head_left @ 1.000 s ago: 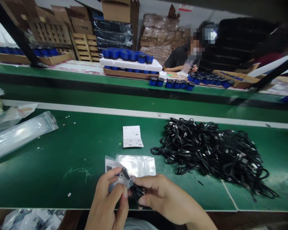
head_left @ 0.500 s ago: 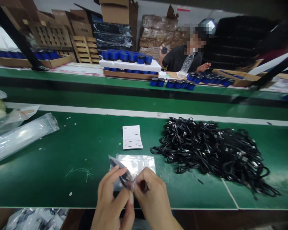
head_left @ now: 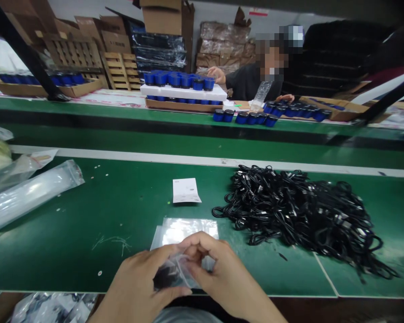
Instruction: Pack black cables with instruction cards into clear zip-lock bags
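Bag (head_left: 170,271), clear plastic, dark cable-like bundle showing inside, held between both hands just above the near edge of the green table (head_left: 67,255). One second back the bundle was at the bag's mouth, in the right hand; half a second back it lay inside, bag tilted up to the left. Now the bag sits lower, nearer the body.

Left hand (head_left: 138,276): turned since the last frame, back of the hand now up. Thumb and fingers stand well apart, curved round the bag, which fills the gap. Right hand (head_left: 218,269): fingertips closed in a pinch on the bag's right part; exact contact partly hidden by its own knuckles. Cannot tell whether the mouth is sealed.

Flat clear bags (head_left: 185,225) lie just beyond the hands, unmoved. Printed leaflet (head_left: 185,190) beyond these; its near half looks more bent up than half a second ago. Pile of black cables (head_left: 289,206) to the right, same place.

Across the bench: co-worker's raised hand (head_left: 217,75), earlier lifting a dark object, is now down beside blue containers (head_left: 175,80) on a white tray (head_left: 185,92).
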`<state>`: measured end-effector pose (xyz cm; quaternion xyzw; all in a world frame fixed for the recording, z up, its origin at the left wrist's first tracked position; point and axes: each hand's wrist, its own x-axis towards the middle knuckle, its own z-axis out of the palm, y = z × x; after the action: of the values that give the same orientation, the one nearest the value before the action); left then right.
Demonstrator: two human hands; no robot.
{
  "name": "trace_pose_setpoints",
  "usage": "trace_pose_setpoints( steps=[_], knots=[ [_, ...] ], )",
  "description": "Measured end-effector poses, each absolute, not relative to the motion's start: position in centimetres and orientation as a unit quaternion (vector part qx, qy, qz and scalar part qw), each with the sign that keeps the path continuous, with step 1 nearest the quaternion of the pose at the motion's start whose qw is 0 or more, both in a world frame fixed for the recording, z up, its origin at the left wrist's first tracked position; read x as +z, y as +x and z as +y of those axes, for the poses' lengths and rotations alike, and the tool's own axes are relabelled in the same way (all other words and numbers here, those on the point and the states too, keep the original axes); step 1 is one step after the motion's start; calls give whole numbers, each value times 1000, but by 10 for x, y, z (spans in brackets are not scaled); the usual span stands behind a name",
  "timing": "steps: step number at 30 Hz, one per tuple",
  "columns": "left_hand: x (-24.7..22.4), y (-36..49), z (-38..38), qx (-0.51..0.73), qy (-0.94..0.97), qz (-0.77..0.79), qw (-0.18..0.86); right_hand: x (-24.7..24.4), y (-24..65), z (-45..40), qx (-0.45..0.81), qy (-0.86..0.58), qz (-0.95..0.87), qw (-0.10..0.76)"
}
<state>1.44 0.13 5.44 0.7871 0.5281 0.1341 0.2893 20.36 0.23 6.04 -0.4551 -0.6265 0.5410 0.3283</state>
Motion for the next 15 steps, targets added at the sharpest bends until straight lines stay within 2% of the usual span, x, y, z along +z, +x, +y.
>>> trace_pose_setpoints(
  steps=[3, 6, 11, 15],
  knots=[
    [59, 20, 1, 161, 720, 529, 420, 61, 209, 4, 588, -448, -584, 334],
    [61, 25, 0, 208, 660, 517, 504, 60, 212, 5, 600, -455, -568, 330],
    [55, 30, 1, 290, 559, 545, 554, 59, 215, 5, 592, -481, -536, 361],
    [45, 33, 2, 350, 495, 561, 564, 55, 209, 1, 591, -497, -542, 332]
  ],
)
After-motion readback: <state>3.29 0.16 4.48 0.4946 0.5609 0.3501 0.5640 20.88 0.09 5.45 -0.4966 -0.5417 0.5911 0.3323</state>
